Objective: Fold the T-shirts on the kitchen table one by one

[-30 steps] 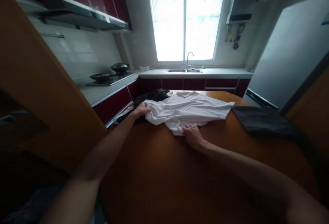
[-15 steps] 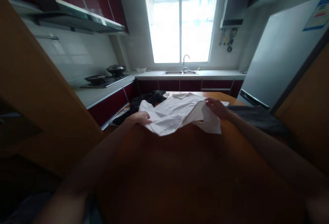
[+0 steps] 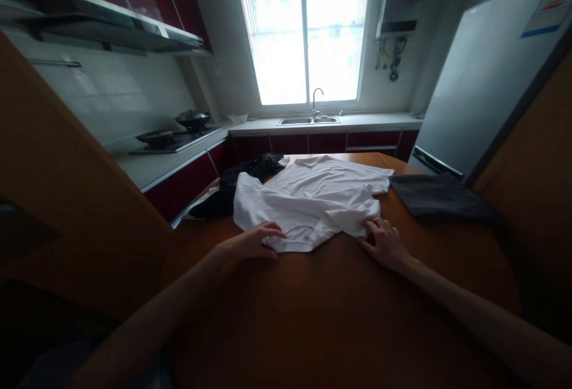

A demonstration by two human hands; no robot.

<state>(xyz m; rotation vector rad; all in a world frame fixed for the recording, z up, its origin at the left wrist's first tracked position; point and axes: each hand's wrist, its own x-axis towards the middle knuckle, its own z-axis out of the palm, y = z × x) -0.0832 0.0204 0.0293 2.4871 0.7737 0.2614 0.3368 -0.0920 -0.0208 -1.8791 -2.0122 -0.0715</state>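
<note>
A white collared shirt (image 3: 313, 201) lies spread on the round orange-brown table (image 3: 339, 311), collar toward the far side. My left hand (image 3: 254, 241) rests on the shirt's near left hem, fingers curled onto the cloth. At the near right corner of the shirt, my right hand (image 3: 384, 240) touches the fabric with fingers spread. Whether either hand pinches the cloth is not clear.
A black garment (image 3: 250, 177) lies bunched at the table's far left, a dark grey folded cloth (image 3: 440, 198) at the far right. Beyond stand a counter with a stove (image 3: 172, 137), a sink (image 3: 308, 120) under the window, and a grey fridge (image 3: 487, 85).
The shirt was lifted at its right side by my right hand; now it lies flatter and nearer to me, and both hands have come down onto its near edge.
</note>
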